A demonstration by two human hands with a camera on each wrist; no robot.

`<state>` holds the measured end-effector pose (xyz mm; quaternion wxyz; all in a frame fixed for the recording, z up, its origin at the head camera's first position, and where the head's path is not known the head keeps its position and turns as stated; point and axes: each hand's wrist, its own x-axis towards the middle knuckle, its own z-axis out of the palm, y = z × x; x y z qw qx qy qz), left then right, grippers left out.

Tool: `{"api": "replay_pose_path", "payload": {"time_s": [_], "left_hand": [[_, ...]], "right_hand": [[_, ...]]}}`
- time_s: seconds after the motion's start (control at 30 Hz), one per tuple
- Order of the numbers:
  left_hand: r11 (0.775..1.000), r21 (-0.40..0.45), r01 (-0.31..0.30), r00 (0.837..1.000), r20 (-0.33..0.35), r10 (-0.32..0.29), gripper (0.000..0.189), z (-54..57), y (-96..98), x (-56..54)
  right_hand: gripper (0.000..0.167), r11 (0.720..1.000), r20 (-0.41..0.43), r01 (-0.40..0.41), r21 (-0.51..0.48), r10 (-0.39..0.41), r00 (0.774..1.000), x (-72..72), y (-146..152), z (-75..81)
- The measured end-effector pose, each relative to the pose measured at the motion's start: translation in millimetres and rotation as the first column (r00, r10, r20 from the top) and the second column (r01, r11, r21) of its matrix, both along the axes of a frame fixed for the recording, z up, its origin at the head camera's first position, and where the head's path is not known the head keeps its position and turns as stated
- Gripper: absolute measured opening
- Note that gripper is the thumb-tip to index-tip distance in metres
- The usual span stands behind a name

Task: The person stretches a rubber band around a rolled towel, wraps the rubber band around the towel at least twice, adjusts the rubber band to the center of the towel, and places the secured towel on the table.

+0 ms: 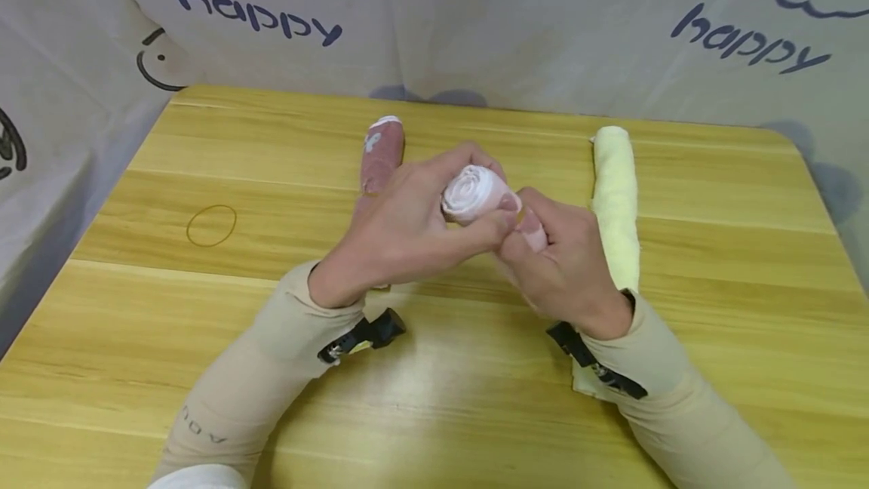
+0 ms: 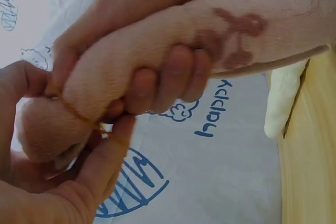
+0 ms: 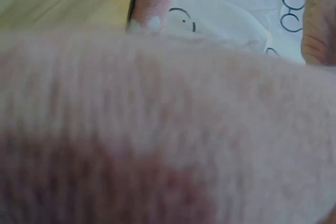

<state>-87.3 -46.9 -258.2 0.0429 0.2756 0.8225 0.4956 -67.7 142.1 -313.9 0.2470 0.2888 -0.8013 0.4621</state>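
Observation:
A pale pink rolled towel [image 1: 468, 195] is held upright between both hands, its spiral end facing up. My right hand [image 1: 560, 259] grips it below that end; the curled fingertips [image 2: 173, 72] show on its side in the left wrist view. Around the upper end, my left hand [image 1: 414, 229] holds a thin rubber band [image 2: 79, 114] between thumb and fingers. The band crosses the towel just beside the right hand. A brown printed figure marks the towel's side. In the right wrist view the towel [image 3: 168, 103] fills most of the picture, blurred, hiding the grip.
Behind my left hand lies a darker pink rolled towel [image 1: 382, 157], partly hidden. A cream-yellow rolled towel [image 1: 614, 202] lies on the right, partly under my right wrist. One loose rubber band [image 1: 211, 226] is on the wooden table [image 1: 421, 398]. A printed white cloth [image 1: 441, 29] hangs behind.

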Motion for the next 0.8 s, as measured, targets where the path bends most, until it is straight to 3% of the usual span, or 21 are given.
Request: {"api": "replay_pose_path", "payload": {"time_s": [0.03,0.33,0.6,0.8], "left_hand": [[1.0,0.015,0.007,1.0,-0.003,-0.007,0.022,-0.1,0.5,0.1],[0.984,0.178,0.031,0.998,0.053,-0.041,0.034,-2.7,2.5,0.2],[0.982,0.188,0.017,0.999,-0.039,-0.01,0.03,-3.7,1.9,-2.9],[0.983,0.183,0.001,0.997,-0.081,0.014,0.025,-4.6,1.1,-5.9]], "right_hand": [[0.022,1.0,0.022,-0.004,-0.027,0.005,1.0,0.4,0.1,0.8],[0.037,0.979,0.205,-0.003,-0.205,0.046,0.978,2.9,3.2,4.2],[0.032,0.97,0.321,0.04,-0.242,0.041,0.946,4.9,5.0,7.6],[0.031,0.963,0.432,-0.001,-0.268,0.121,0.894,3.9,6.3,10.5]]}}
